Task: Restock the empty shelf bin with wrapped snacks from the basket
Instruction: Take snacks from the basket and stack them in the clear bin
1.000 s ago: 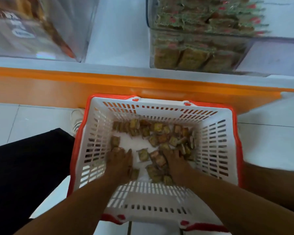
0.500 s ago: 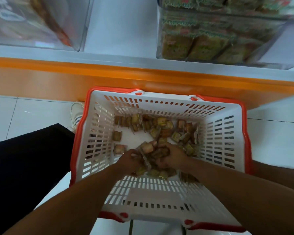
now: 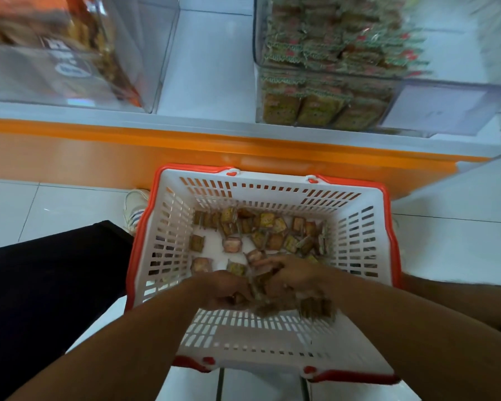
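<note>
Over the basket we have open air — its top is uncovered, slotted white walls and red rim fence all four sides. Our left hand and right hand crowd the near half of the interior, pressed together around a clump of wrapped snacks; the floor's left patch lies bare. Up on the shelf, a clear gap runs between the left bin and the packed right bin — both stand as walls. The orange ledge juts just beyond the basket's far rim.
</note>
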